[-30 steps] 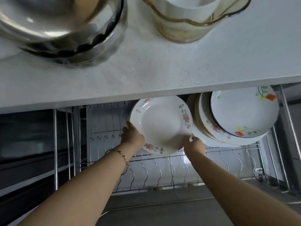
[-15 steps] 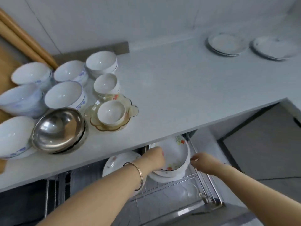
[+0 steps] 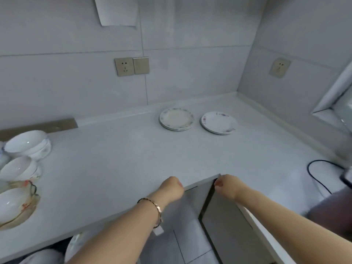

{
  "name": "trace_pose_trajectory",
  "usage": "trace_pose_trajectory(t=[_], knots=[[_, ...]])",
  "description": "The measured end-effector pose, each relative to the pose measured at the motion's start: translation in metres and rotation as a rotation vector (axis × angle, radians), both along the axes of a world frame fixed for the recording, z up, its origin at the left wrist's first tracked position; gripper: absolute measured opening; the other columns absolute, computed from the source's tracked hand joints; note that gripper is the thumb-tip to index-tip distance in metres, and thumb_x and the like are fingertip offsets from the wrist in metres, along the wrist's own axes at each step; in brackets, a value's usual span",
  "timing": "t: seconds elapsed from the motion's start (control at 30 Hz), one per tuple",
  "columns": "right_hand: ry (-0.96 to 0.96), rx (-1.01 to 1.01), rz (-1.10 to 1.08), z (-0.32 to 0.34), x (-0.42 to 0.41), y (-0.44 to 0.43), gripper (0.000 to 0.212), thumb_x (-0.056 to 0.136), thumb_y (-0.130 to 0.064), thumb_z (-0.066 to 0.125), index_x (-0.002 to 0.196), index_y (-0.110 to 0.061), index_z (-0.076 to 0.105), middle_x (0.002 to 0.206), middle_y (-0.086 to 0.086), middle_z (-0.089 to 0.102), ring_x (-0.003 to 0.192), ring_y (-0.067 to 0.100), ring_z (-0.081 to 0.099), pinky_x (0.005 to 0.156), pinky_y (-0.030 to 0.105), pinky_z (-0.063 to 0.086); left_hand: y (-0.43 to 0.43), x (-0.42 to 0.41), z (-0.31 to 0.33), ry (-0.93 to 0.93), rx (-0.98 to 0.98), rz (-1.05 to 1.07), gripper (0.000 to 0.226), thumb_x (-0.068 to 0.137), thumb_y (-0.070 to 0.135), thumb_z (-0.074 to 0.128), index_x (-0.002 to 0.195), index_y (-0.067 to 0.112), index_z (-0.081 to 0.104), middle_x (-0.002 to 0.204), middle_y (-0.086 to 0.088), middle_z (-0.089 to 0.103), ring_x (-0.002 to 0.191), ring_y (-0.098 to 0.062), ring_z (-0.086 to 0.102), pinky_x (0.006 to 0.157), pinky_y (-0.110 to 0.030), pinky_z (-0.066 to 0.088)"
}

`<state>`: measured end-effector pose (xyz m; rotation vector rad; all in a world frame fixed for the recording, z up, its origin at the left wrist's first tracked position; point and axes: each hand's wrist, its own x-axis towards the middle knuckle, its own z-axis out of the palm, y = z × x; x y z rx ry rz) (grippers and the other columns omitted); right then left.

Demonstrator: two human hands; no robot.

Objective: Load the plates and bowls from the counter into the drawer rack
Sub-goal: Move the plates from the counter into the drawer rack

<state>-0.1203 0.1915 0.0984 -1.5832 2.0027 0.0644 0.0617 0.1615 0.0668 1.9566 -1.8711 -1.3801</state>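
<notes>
Two small stacks of floral plates lie at the back of the white counter (image 3: 114, 161): one stack (image 3: 176, 119) and, to its right, another stack (image 3: 219, 122). White bowls sit at the left edge: one (image 3: 28, 143), a second (image 3: 17, 168), and a bowl inside an amber glass dish (image 3: 13, 206). Below the counter's front edge, the rim of a plate (image 3: 75, 243) standing in the drawer rack shows. My left hand (image 3: 172, 188) and my right hand (image 3: 226, 188) hover at the counter's inner corner, fingers loosely curled, holding nothing.
A black cable (image 3: 320, 180) loops over the counter's right wing beside a dark object (image 3: 331, 206). Wall sockets (image 3: 131, 66) sit above the plates. Grey cabinet fronts (image 3: 224, 221) and floor tiles lie below the corner.
My hands let go of the floral plate in the drawer rack and rose to the counter edge. The view lifted from the drawer to the counter and wall.
</notes>
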Motion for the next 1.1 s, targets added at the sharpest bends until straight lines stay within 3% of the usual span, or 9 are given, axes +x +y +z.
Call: trace_pose_trajectory(t=[0.17,0.37,0.5,0.63,0.7,0.77,0.8,0.97,1.1], knots=[[-0.019,-0.042,-0.041,0.022,-0.054,-0.038,0.034,0.091,-0.014,0.042,0.117,-0.005,0.061,0.125,0.009,0.061,0.115,0.026,0.057,0.095,0.031,0.046,-0.041,-0.054,0.023,0.016,-0.053,0.031,0.025,0.089,0.004,0.037,0.1,0.002,0.06,0.101,-0.015,0.061,0.088,-0.026,0.058,0.071,-0.027,0.04],[-0.091,-0.052,-0.088,0.02,-0.08,-0.101,0.033,0.087,-0.011,0.042,0.111,0.001,0.062,0.111,0.018,0.068,0.089,0.027,0.063,0.09,0.037,0.052,-0.099,-0.059,0.024,-0.018,-0.094,0.114,0.029,0.09,0.003,0.038,0.108,-0.005,0.059,0.114,-0.022,0.064,0.105,-0.032,0.064,0.08,-0.034,0.05],[-0.139,-0.047,-0.074,0.004,-0.08,-0.166,0.031,0.086,-0.012,0.044,0.107,0.0,0.064,0.109,0.018,0.069,0.099,0.031,0.065,0.091,0.037,0.052,-0.163,-0.047,0.008,0.003,-0.064,0.2,0.017,0.088,-0.001,0.039,0.083,0.008,0.052,0.09,-0.016,0.059,0.081,-0.027,0.055,0.066,-0.027,0.039],[-0.187,-0.016,-0.097,-0.021,-0.071,-0.248,0.029,0.088,-0.014,0.046,0.107,-0.001,0.064,0.111,0.019,0.068,0.101,0.031,0.064,0.092,0.037,0.051,-0.245,-0.035,-0.013,0.038,-0.017,0.265,0.034,0.09,0.0,0.042,0.062,0.018,0.045,0.071,-0.004,0.054,0.084,-0.029,0.058,0.066,-0.026,0.047],[-0.208,0.007,-0.126,-0.033,-0.063,-0.294,0.03,0.089,-0.017,0.047,0.111,-0.004,0.062,0.114,0.017,0.066,0.107,0.032,0.062,0.096,0.039,0.05,-0.289,-0.029,-0.022,0.038,0.007,0.275,0.019,0.089,0.002,0.042,0.081,0.012,0.056,0.092,-0.013,0.06,0.102,-0.033,0.062,0.076,-0.03,0.049],[-0.202,0.042,-0.155,-0.045,-0.055,-0.336,0.033,0.091,-0.02,0.047,0.119,-0.007,0.059,0.119,0.016,0.065,0.111,0.031,0.061,0.098,0.037,0.048,-0.329,-0.025,-0.034,0.034,0.041,0.324,0.033,0.089,0.007,0.042,0.121,0.004,0.05,0.124,-0.018,0.055,0.116,-0.033,0.058,0.091,-0.035,0.049],[-0.195,0.054,-0.179,-0.051,-0.05,-0.356,0.036,0.092,-0.023,0.047,0.123,-0.009,0.057,0.122,0.014,0.063,0.113,0.029,0.059,0.099,0.035,0.047,-0.348,-0.024,-0.037,0.04,0.064,0.337,0.04,0.089,0.007,0.043,0.128,0.003,0.045,0.128,-0.019,0.054,0.116,-0.034,0.058,0.093,-0.037,0.049],[-0.226,0.081,-0.343,-0.093,-0.027,-0.438,0.056,0.091,-0.036,0.05,0.137,-0.007,0.04,0.136,0.014,0.052,0.122,0.029,0.052,0.093,0.03,0.042,-0.432,-0.017,-0.077,0.088,0.135,0.456,0.039,0.083,0.017,0.059,0.117,-0.002,0.055,0.119,-0.023,0.063,0.11,-0.036,0.062,0.088,-0.04,0.053],[-0.398,0.042,-0.615,-0.129,-0.022,-0.482,0.051,0.086,-0.026,0.059,0.127,0.001,0.044,0.122,0.023,0.059,0.108,0.035,0.06,0.087,0.038,0.049,-0.474,-0.01,-0.103,0.124,0.169,0.577,0.044,0.076,0.004,0.066,0.117,-0.002,0.051,0.119,-0.021,0.062,0.103,-0.034,0.064,0.089,-0.044,0.054]])
